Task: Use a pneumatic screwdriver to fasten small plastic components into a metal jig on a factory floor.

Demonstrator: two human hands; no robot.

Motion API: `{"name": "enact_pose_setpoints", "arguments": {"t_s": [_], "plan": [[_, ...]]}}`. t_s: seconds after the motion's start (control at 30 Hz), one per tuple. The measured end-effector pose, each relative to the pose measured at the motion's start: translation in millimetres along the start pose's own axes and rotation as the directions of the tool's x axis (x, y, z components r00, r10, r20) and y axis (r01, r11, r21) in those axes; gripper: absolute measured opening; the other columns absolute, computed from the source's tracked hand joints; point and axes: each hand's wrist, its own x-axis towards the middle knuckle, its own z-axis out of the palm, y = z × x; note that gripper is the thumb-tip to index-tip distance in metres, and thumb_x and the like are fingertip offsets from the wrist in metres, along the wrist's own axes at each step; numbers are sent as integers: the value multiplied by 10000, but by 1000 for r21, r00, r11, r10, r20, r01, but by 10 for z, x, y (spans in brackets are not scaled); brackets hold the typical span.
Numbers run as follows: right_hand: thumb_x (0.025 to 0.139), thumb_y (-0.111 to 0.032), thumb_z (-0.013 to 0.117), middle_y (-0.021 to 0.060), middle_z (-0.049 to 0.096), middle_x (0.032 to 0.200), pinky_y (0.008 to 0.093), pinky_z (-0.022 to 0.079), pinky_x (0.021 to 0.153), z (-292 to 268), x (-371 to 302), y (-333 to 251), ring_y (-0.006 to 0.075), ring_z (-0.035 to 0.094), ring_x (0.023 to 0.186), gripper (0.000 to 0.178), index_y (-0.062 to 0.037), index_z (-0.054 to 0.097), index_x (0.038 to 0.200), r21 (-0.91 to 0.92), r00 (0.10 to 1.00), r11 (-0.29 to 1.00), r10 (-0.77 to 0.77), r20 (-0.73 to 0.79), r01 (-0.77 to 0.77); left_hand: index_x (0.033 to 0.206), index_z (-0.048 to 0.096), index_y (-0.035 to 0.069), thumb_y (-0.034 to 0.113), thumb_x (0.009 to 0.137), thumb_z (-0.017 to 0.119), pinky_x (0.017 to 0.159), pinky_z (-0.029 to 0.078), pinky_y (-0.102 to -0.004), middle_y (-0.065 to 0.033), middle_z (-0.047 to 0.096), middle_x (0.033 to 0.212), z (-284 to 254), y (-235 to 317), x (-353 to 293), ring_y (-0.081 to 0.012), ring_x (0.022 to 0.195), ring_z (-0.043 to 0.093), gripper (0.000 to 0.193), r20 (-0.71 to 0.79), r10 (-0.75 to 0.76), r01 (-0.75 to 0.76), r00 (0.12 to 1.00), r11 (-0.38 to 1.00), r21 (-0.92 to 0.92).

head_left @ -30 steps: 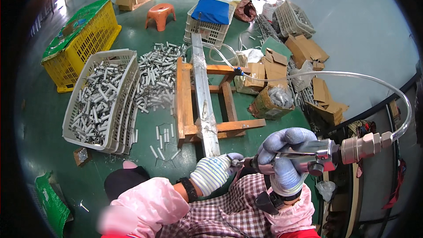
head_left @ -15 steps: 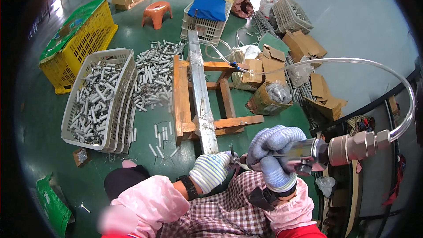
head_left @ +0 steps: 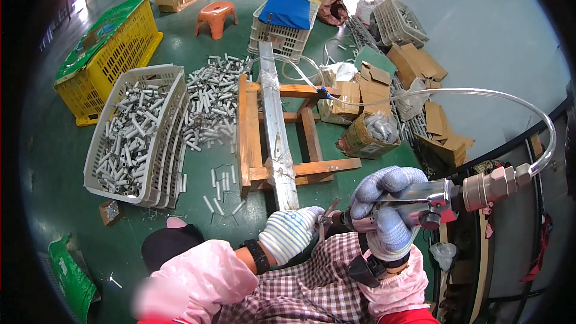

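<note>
My right hand [head_left: 390, 237], in a blue knit glove, is wrapped round a silver air tool [head_left: 423, 195]. The tool's narrow front end points left toward my other hand, and a clear hose [head_left: 498, 93] leaves its metal fitting [head_left: 489, 189]. In a striped white glove, my left hand [head_left: 291, 234] is closed in a pinch near the tool's tip. A thin metal piece [head_left: 329, 211] shows at its fingertips; its kind is unclear. Just beyond the left hand is the near end of a long metal bar [head_left: 279, 138], which rests across a wooden frame [head_left: 246, 144].
On the left stands a white crate [head_left: 90, 174] of small grey cylinders, with more cylinders [head_left: 210, 102] heaped on the floor. A yellow crate [head_left: 114, 66] and an orange stool [head_left: 216, 18] are farther off. Cardboard boxes [head_left: 366, 138] line the right side. A checked cloth [head_left: 288, 300] covers my lap.
My right hand and the air tool have shifted slightly right, widening the space between the hands. The hose curve has dropped a little. My left hand stays closed in nearly the same place.
</note>
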Motion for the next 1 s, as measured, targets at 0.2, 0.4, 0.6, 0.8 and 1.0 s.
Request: {"name": "enact_pose_setpoints", "arguments": {"t_s": [0.2, 0.4, 0.6, 0.8, 1.0], "plan": [[764, 46, 659, 109, 615, 897, 320, 544, 706, 62, 51, 81, 178, 636, 773, 342, -58, 499, 1048, -140, 998, 989, -58, -23, 54, 984, 590, 59, 159, 834, 527, 610, 505, -400, -168, 639, 796, -34, 28, -2, -331, 718, 633, 191, 2, 10, -10, 1000, 1000, 16], [683, 68, 699, 49, 645, 834, 237, 516, 666, 165, 66, -29, 103, 615, 715, 276, -63, 559, 883, -246, 995, 966, 97, 38, -85, 986, 595, 73, 197, 829, 583, 638, 512, -387, -166, 641, 821, -101, 72, -22, -330, 747, 634, 201, -36, 62, -64, 997, 996, -63], [779, -101, 685, 77, 609, 894, 270, 520, 690, 114, -30, -54, 155, 610, 780, 376, -63, 507, 1108, -159, 993, 986, 24, -114, -43, 984, 605, 59, 192, 821, 571, 605, 501, -396, -170, 638, 807, -24, 22, -23, -331, 710, 627, 213, -54, 23, -24, 998, 999, -29], [716, -140, 774, 116, 605, 889, 300, 499, 560, -86, 142, -141, 170, 576, 611, 437, -73, 527, 1071, 48, 943, 975, -197, -269, 217, 1081, 601, 67, 211, 851, 600, 632, 510, -352, -149, 657, 852, 3, 41, 9, -296, 730, 650, 271, -29, -8, 6, 1000, 996, -83], [817, -214, 642, 80, 610, 961, 343, 469, 629, -618, 138, -27, 172, 578, 625, 382, -82, 514, 1152, 173, 939, 966, -129, -318, 191, 1285, 447, 49, 138, 863, 624, 799, 501, -306, -123, 637, 1083, 28, 79, -42, -229, 938, 641, 466, -62, 30, -52, 998, 922, -384]]}}
